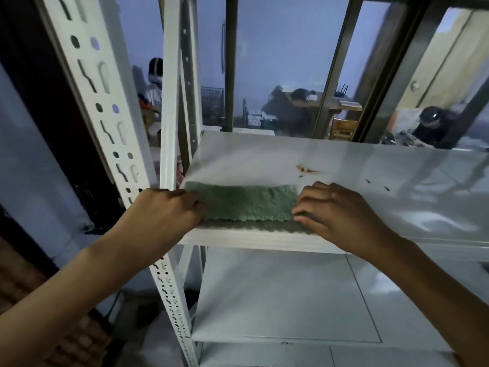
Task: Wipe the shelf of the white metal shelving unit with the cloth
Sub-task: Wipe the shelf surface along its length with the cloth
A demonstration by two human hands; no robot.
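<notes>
A green fluffy cloth [246,202] lies folded flat along the front left of the white metal shelf [330,160]. My left hand [169,210] grips the cloth's left end, fingers curled over it. At the cloth's right end my right hand [336,210] holds it down, its fingers bent over the front edge. A rust-brown stain [305,170] marks the shelf just behind the cloth's right end, and two small dark marks [377,184] lie farther right.
A slotted white upright post [105,123] stands at the shelf's left front corner. A lower white shelf [277,295] sits below. Behind the unit are dark metal window bars [333,67] and a cluttered room with people.
</notes>
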